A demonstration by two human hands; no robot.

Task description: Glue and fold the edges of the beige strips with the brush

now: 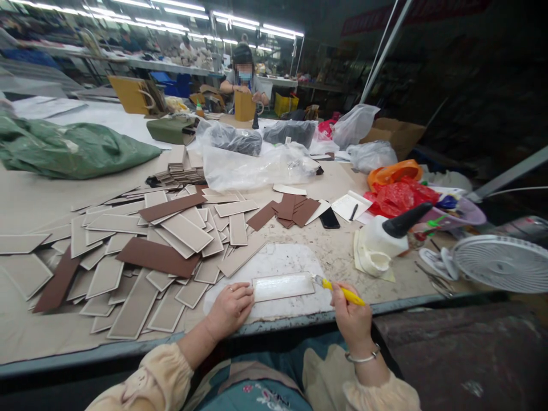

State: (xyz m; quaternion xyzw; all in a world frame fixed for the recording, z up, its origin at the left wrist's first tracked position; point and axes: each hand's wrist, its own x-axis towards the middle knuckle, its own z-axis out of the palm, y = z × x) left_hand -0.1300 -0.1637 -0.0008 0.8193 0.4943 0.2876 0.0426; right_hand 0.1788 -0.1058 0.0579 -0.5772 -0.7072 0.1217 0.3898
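A rectangular panel [283, 287] coated with wet, shiny white stuff lies on a smeared white sheet [295, 260] near the table's front edge. My left hand [232, 305] rests flat at the panel's left end, fingertips touching its edge. In my right hand [351, 311] is a yellow-handled brush [342, 291], held in a closed grip. The brush's bristles, whitish with the coating, are at the panel's right end. Left of the sheet spreads a heap of beige pieces with pale borders [113, 222], mixed with some brown pieces [156, 257].
Rightward stand a white bottle with a black nozzle [383, 234], a white fan [500, 262] and scissors [440, 282]. A phone [329, 218] lies behind the sheet. Clear plastic bags [252, 162] and a green bag [72, 149] are farther back. Across the table sits a masked co-worker [244, 80].
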